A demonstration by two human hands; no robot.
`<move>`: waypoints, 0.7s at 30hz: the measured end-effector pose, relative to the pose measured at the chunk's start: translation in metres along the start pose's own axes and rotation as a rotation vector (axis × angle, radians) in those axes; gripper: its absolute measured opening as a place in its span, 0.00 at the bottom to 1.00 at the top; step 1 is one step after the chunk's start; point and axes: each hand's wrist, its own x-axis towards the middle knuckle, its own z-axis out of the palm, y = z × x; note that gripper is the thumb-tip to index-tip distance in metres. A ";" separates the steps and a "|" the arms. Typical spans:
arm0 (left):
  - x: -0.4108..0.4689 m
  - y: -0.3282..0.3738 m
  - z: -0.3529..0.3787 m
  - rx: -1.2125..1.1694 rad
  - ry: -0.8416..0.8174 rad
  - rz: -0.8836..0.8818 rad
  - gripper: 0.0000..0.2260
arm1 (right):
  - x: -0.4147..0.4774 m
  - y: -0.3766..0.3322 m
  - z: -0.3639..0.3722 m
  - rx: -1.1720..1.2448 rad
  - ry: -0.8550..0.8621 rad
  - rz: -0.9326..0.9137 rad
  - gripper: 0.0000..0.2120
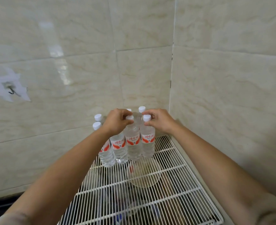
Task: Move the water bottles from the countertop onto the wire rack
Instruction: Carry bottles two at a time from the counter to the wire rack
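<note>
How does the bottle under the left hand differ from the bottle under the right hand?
The left hand's bottle stands nearer the camera; the right hand's bottle is beside it, closer to the corner. The left hand partly covers its cap; the right hand leaves its cap visible. Both are upright, clear, red-labelled, on the wire rack.

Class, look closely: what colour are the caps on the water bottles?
White caps on every visible water bottle, seen best in the head view.

I see approx six clear plastic water bottles w/ white caps and red-white labels (133,140), upright, packed touching at far corner of the white wire rack (174,189), near tiled walls.
</note>
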 end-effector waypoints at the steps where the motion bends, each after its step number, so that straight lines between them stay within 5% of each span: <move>1: 0.001 -0.002 0.000 0.010 -0.002 -0.002 0.18 | 0.004 0.001 0.001 -0.003 -0.008 -0.008 0.25; 16: -0.007 -0.014 0.007 0.169 -0.040 0.088 0.21 | 0.002 0.005 0.011 -0.115 0.022 -0.046 0.26; 21: -0.027 -0.019 -0.024 0.466 0.215 0.131 0.25 | -0.002 -0.016 0.005 -0.289 0.080 -0.185 0.26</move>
